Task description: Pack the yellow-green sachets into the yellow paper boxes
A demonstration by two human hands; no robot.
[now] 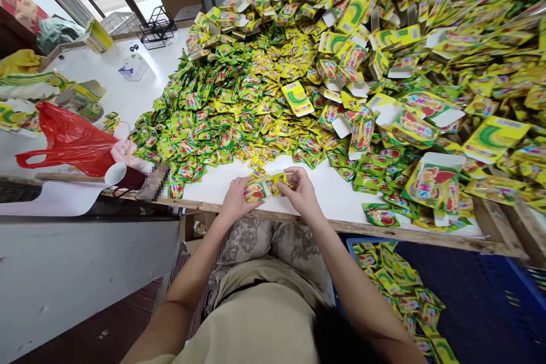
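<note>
My left hand (238,199) is closed round a small yellow-and-green carton (255,191) with a watermelon picture, just above the table's front edge. Close to the carton's right end, my right hand (302,193) pinches yellow candy sachets (276,183) between thumb and fingers; how many it holds is unclear. Beyond both hands rises a big heap of green sachets (191,125) and yellow sachets (294,51). One yellow carton (297,98) lies on top of that heap. Bare white table (222,179) shows around my hands.
Many cartons (356,11) are piled at the back and right. On the left are a red plastic bag (72,139), a mug (123,176), a black wire rack (157,28) and scissors (133,48). A blue crate (469,290) with filled packs stands below the table, at right.
</note>
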